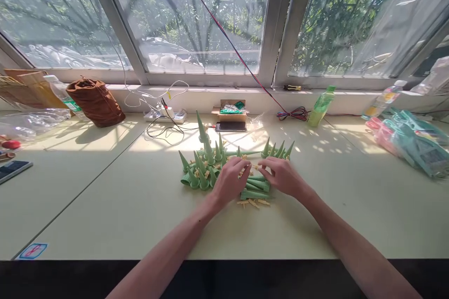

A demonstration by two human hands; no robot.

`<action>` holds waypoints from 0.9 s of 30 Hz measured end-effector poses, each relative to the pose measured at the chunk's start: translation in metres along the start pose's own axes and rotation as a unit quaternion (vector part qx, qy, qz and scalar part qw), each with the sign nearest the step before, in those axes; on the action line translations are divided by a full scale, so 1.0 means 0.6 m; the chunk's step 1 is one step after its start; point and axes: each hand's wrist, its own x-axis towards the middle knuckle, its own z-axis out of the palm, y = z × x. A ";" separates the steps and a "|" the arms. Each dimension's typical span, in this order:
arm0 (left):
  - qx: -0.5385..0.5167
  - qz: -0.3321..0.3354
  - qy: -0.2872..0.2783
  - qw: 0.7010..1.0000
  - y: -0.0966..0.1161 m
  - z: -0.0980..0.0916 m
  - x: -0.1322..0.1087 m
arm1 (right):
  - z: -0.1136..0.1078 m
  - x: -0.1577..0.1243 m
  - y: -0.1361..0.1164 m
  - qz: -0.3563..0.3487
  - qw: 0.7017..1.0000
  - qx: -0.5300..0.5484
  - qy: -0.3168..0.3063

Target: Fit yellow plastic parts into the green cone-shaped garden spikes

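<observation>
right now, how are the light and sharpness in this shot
head view: backlit by the windows, glare on the far part of the table, brown bag casting shadow toward the camera; head view: pale pieces near left hand and right hand look soft, fine detail unclear

Left hand and right hand nearly meet, fingers bent, forearms converging.
</observation>
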 end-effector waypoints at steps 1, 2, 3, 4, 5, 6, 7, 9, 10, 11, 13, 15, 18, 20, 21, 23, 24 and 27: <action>-0.008 -0.012 0.017 1.000 0.000 -0.001 0.001 | -0.002 0.000 0.000 0.002 1.000 -0.004 -0.002; -0.014 -0.024 0.030 0.999 0.000 -0.001 0.001 | -0.005 0.000 -0.001 0.004 1.000 -0.010 -0.010; -0.019 -0.036 0.037 0.998 0.001 -0.001 0.002 | -0.007 -0.001 -0.001 0.005 1.000 -0.017 -0.023; -0.022 -0.046 0.041 0.998 0.001 -0.002 0.002 | -0.010 -0.001 -0.001 0.006 0.999 -0.023 -0.040; -0.024 -0.056 0.043 0.997 0.001 -0.002 0.002 | -0.012 -0.001 -0.001 0.006 0.998 -0.028 -0.058; -0.025 -0.064 0.044 0.997 0.000 -0.002 0.001 | -0.014 -0.002 -0.001 0.008 0.997 -0.031 -0.075; -0.027 -0.070 0.044 0.996 -0.001 -0.001 0.001 | -0.016 -0.002 -0.001 0.010 0.995 -0.033 -0.089; -0.029 -0.077 0.047 0.996 -0.002 -0.001 0.000 | -0.016 -0.003 0.001 0.016 0.993 -0.034 -0.108; -0.029 -0.079 0.048 0.995 -0.003 -0.001 0.000 | -0.015 -0.003 0.001 0.018 0.993 -0.032 -0.112; -0.030 -0.079 0.049 0.995 -0.004 -0.001 0.000 | -0.014 -0.003 0.002 0.017 0.993 -0.029 -0.115; -0.030 -0.076 0.053 0.995 -0.004 -0.002 0.001 | -0.010 -0.003 0.004 0.011 0.993 -0.023 -0.113; -0.029 -0.076 0.064 0.995 -0.002 -0.003 0.003 | -0.007 -0.002 0.005 0.005 0.995 -0.016 -0.102; -0.029 -0.088 0.100 0.991 0.005 -0.006 0.005 | -0.005 0.000 0.003 0.003 0.998 0.016 -0.054; -0.034 -0.100 0.134 0.985 0.012 -0.009 0.005 | -0.004 0.002 -0.002 0.007 0.999 0.051 0.002; -0.039 -0.107 0.151 0.982 0.015 -0.010 0.004 | -0.004 0.003 -0.005 0.011 0.997 0.070 0.034; -0.057 -0.126 0.181 0.974 0.021 -0.012 0.004 | -0.002 0.005 -0.013 0.023 0.989 0.106 0.101; -0.067 -0.135 0.191 0.970 0.023 -0.013 0.004 | -0.002 0.005 -0.017 0.030 0.983 0.121 0.132; -0.082 -0.146 0.172 0.971 0.026 -0.013 0.004 | 0.002 0.004 -0.026 0.054 0.968 0.154 0.189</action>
